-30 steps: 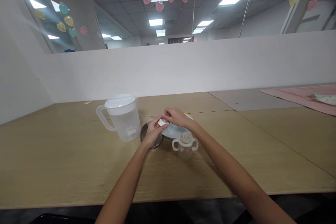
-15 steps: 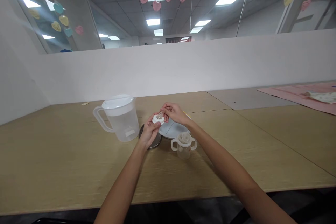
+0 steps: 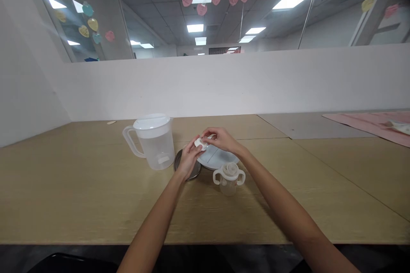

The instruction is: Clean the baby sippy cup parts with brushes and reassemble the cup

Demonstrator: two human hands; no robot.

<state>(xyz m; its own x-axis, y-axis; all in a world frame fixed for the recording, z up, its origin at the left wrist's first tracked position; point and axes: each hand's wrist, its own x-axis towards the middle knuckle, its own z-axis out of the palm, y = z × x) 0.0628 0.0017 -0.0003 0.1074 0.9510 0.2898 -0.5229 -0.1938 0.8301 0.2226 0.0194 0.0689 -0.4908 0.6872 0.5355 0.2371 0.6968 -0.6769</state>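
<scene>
Between the fingers of my left hand (image 3: pixel 190 158) is a small white bottle collar (image 3: pixel 200 143), tilted on its side above the plate. My right hand (image 3: pixel 221 140) pinches at the collar's far side; the clear nipple seen there earlier is mostly hidden by the fingers. Below my hands a pale divided plate (image 3: pixel 215 158) rests on the table, and a round dark metal lid or tray (image 3: pixel 193 173) lies partly under my left wrist. Nearer to me stands a clear baby bottle (image 3: pixel 228 184) with two white handles and a coiled whitish piece on top.
A translucent lidded pitcher (image 3: pixel 156 147) stands on the left, handle pointing left. A flat wooden piece (image 3: pixel 112 122) lies near the wall. Pink cloth (image 3: pixel 358 120) covers the far right of the wooden table (image 3: pixel 80 187). A white wall (image 3: pixel 192 85) with windows rises behind.
The collar has turned from facing up toward me onto its side, still in my left hand. My right fingers have stayed at it. The whole view has shifted slightly.
</scene>
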